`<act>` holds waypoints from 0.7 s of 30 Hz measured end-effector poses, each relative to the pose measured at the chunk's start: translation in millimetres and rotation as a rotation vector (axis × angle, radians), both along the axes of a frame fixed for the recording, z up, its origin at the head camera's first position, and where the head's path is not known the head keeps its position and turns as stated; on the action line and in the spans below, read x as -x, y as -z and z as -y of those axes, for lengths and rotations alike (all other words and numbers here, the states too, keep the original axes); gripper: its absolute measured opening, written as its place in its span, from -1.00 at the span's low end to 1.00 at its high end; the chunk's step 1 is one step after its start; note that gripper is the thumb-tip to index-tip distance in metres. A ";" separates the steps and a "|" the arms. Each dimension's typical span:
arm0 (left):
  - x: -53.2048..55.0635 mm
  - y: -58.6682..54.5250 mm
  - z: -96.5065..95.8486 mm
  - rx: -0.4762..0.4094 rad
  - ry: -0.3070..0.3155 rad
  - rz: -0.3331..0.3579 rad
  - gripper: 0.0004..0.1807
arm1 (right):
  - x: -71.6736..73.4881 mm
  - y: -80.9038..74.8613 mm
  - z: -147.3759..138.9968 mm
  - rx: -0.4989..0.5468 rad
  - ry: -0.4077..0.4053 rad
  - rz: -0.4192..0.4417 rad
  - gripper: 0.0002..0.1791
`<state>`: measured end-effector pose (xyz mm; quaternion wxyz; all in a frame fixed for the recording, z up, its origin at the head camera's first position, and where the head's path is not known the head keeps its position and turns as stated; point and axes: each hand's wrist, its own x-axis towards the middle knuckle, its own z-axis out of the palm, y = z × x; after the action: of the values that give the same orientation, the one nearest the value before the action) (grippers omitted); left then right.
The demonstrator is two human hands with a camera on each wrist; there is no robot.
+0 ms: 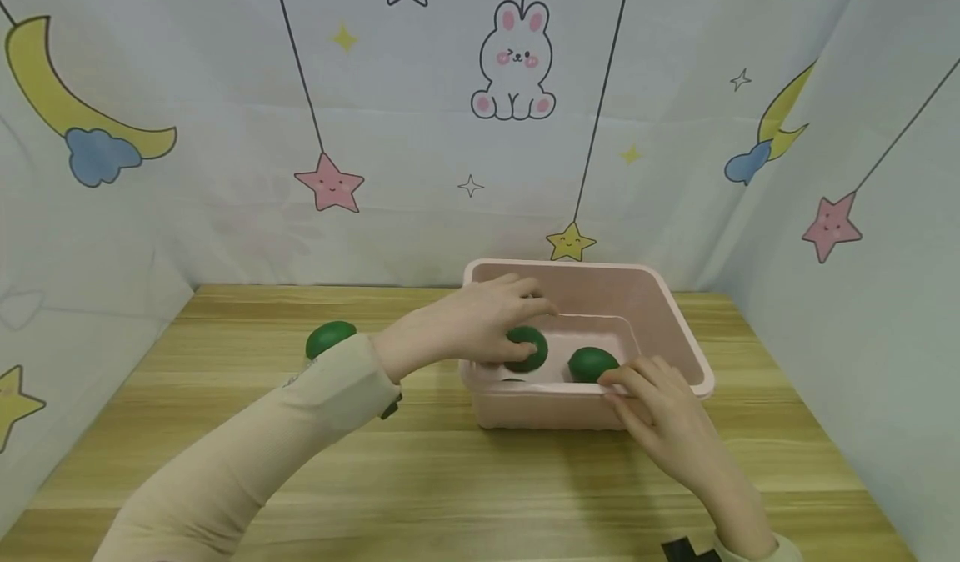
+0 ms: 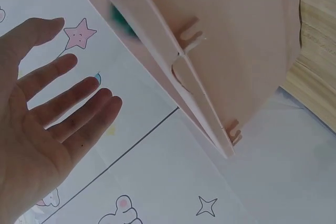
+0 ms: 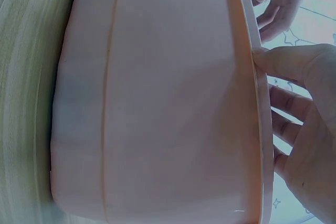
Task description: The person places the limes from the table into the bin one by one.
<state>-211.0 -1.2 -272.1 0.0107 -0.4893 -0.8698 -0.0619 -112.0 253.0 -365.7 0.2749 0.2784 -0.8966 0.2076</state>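
A pink plastic bin [image 1: 555,408] stands on the wooden table, with dark green, oval, fruit-like things inside. One green oval [image 1: 534,341] lies at the bin's left, partly behind my left hand [image 1: 491,320]. Another green oval [image 1: 591,364] rests near the front wall. The left hand hangs over the bin's left part, its fingers spread and holding nothing in the left wrist view. My right hand [image 1: 663,408] pinches the front rim toward its right end, thumb [image 3: 286,62] outside and fingers over the inner side.
A further green oval [image 1: 330,337] lies on the table [image 1: 420,495] at the left, partly hidden by the left sleeve [image 1: 300,429]. Behind the table hangs a white cloth [image 1: 420,120] printed with stars, moons and a rabbit.
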 end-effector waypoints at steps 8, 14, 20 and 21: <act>-0.9 -1.0 3.0 -0.002 -0.018 -0.022 -0.55 | -0.4 -0.2 -0.1 0.001 0.014 0.000 -0.75; -0.2 -1.6 6.8 -0.041 -0.022 -0.037 -0.56 | 0.0 0.1 0.0 0.001 0.000 -0.020 -0.74; -0.6 -2.7 13.8 -0.093 -0.027 -0.055 -0.60 | -0.1 -0.7 0.6 0.001 0.005 -0.005 -0.75; -0.8 -2.7 15.4 -0.099 -0.034 -0.050 -0.60 | -0.3 -0.9 0.9 0.000 0.009 0.002 -0.75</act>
<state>-210.2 -16.7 -269.4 0.0579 -0.4750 -0.8732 -0.0925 -111.8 252.1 -364.8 0.2751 0.2740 -0.8981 0.2068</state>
